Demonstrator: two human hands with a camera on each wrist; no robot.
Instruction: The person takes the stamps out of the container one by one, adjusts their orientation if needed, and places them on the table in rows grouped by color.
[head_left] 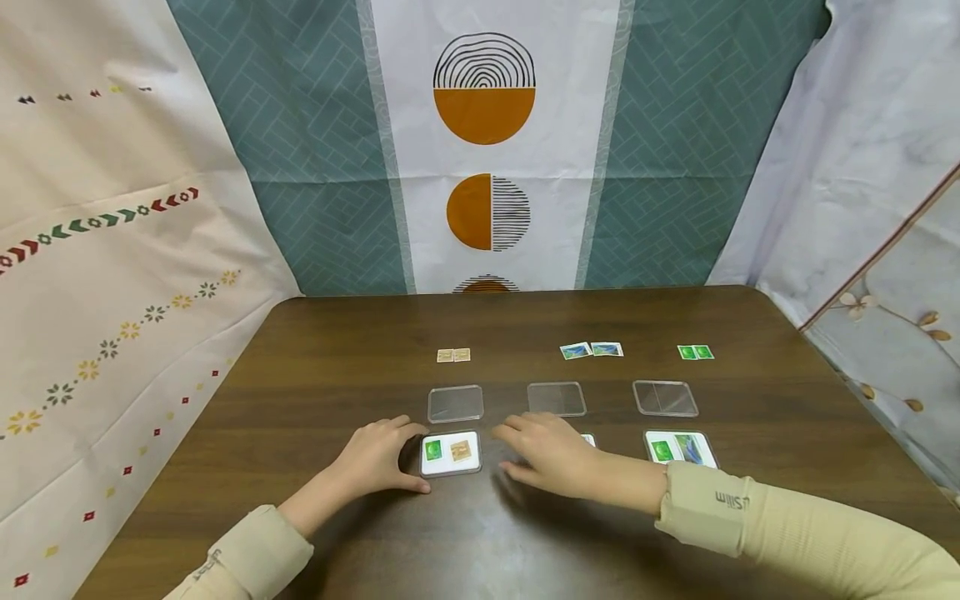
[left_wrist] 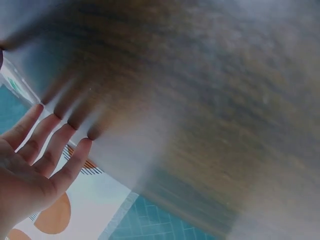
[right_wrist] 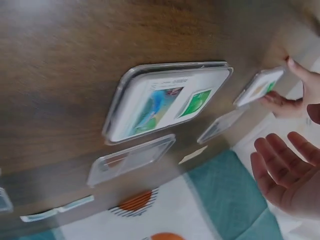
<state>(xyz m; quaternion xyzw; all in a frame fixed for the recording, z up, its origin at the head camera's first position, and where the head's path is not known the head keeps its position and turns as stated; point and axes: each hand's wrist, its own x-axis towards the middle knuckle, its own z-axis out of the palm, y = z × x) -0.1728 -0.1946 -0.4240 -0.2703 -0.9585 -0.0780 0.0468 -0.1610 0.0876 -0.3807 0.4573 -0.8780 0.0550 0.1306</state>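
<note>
A clear-lidded white case [head_left: 442, 468] holding a green stamp and a brown stamp lies on the table. My left hand [head_left: 381, 457] is at its left end, fingertips by the far corner and thumb by the near one, not closed round it. Right of this case, my right hand [head_left: 551, 454] hovers low with relaxed fingers, nothing in them. It mostly hides a middle case [right_wrist: 170, 105] in the head view; the right wrist view shows green and blue stamps inside. A third case [head_left: 678, 454], with green and blue stamps, lies near the right forearm.
Three clear empty covers, left [head_left: 456, 403], middle [head_left: 557, 399] and right [head_left: 665, 398], lie behind the cases. Further back are brown stamps [head_left: 453, 355], blue stamps [head_left: 592, 350] and green stamps [head_left: 695, 352], in pairs. Patterned cloth [head_left: 322, 167] hangs beyond the table.
</note>
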